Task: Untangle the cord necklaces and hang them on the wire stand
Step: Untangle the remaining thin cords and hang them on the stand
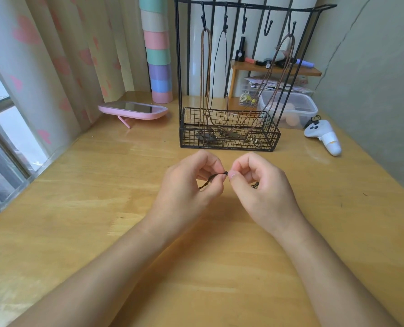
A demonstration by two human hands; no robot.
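Left hand [191,182] and right hand [262,185] meet fingertip to fingertip over the table [78,208]. Each pinches the same dark cord [211,179] between thumb and forefinger, with the other fingers curled. The cord sits just in front of the stand [229,119], where three necklaces [205,67] hang with their ends pooled in its basket. The hands hide most of the held cord, so whether a knot remains cannot be told. If one does, pulling the hands apart would likely cinch it tighter. A small metal piece [255,185] by the right palm could snag. Reaching for a free hook [268,24] could brush the hung necklaces and tangle them. No writing or brand can be read, not even on the white controller [323,135].
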